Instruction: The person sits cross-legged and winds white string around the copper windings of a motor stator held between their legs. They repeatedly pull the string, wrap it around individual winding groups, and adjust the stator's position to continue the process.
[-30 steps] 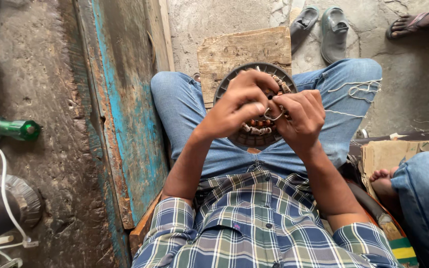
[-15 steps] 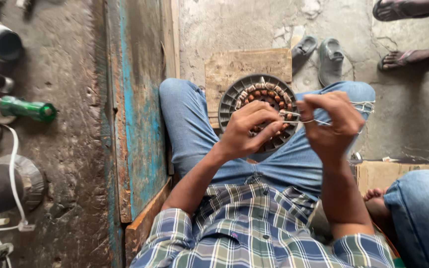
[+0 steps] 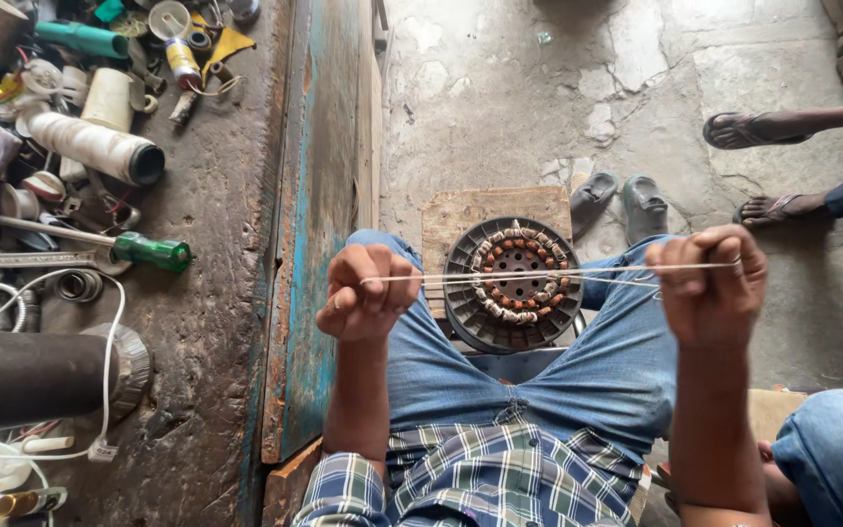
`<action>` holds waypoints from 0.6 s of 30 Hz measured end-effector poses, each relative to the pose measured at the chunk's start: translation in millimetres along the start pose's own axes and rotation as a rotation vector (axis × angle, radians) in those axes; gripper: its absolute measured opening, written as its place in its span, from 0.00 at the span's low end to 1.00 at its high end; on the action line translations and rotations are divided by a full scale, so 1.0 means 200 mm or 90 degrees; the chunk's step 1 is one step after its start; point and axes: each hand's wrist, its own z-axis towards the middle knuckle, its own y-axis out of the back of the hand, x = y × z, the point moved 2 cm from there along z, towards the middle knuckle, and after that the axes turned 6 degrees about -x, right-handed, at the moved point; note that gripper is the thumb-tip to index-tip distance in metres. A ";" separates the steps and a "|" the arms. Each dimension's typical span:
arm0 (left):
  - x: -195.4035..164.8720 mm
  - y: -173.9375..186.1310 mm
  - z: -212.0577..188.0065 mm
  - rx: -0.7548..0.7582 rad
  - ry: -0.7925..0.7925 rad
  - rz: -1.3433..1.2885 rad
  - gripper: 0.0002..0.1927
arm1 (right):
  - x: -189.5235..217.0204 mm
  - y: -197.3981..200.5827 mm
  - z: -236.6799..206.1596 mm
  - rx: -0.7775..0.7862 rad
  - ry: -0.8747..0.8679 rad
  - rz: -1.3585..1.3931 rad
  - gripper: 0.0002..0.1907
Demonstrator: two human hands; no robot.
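Above one round stator [image 3: 512,285], left hand [image 3: 365,293], right hand [image 3: 710,285], both clamped on one taut white string [image 3: 539,272], two grey sandals [image 3: 620,202] beyond

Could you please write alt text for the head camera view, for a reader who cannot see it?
A seated person's left hand and right hand, both fisted, stretch a thin pale cord taut above a round motor stator with copper windings, set between their knees. A green-handled screwdriver and other tools lie at left.
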 end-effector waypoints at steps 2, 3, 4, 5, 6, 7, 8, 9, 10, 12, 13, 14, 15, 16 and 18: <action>0.02 0.03 0.00 0.018 0.015 -0.023 0.10 | 0.08 0.09 0.07 -0.033 -0.037 0.074 0.13; 0.04 0.03 -0.01 0.021 0.025 -0.036 0.10 | 0.12 0.12 0.11 -0.062 -0.042 -0.041 0.13; 0.06 0.03 -0.01 -0.011 0.060 0.036 0.09 | 0.17 0.13 0.15 -0.089 -0.052 -0.156 0.14; 0.09 0.03 -0.02 -0.046 0.095 0.108 0.09 | 0.22 0.12 0.18 -0.109 -0.040 -0.409 0.20; 0.13 0.01 -0.03 -0.087 0.131 0.178 0.09 | 0.27 0.09 0.21 -0.132 -0.031 -0.663 0.27; 0.16 -0.01 -0.02 -0.041 0.157 0.346 0.07 | 0.29 0.03 0.23 0.015 -0.053 -0.892 0.39; 0.19 -0.04 -0.01 0.004 0.173 0.517 0.07 | 0.29 -0.04 0.23 0.180 -0.071 -1.114 0.51; 0.23 -0.08 0.01 0.072 0.142 0.625 0.08 | 0.27 -0.11 0.21 0.361 -0.099 -1.324 0.64; 0.28 -0.12 0.02 0.140 0.122 0.730 0.09 | 0.27 -0.20 0.19 0.391 -0.058 -1.212 0.65; 0.36 -0.20 0.05 0.184 0.087 0.802 0.10 | 0.21 -0.36 0.12 0.414 0.030 -0.990 0.68; 0.40 -0.24 0.05 0.202 0.079 0.831 0.10 | 0.16 -0.42 0.08 0.403 0.021 -0.816 0.64; 0.44 -0.27 0.06 0.225 0.066 0.856 0.09 | 0.11 -0.46 0.04 0.385 0.018 -0.647 0.61; 0.47 -0.30 0.06 0.248 0.055 0.881 0.09 | 0.06 -0.48 0.00 0.379 0.000 -0.716 0.58; 0.48 -0.31 0.06 0.237 0.071 0.876 0.09 | 0.01 -0.48 -0.03 0.372 -0.021 -0.783 0.54; 0.48 -0.31 0.05 0.221 0.104 0.877 0.08 | -0.04 -0.42 -0.06 0.274 -0.111 -0.793 0.35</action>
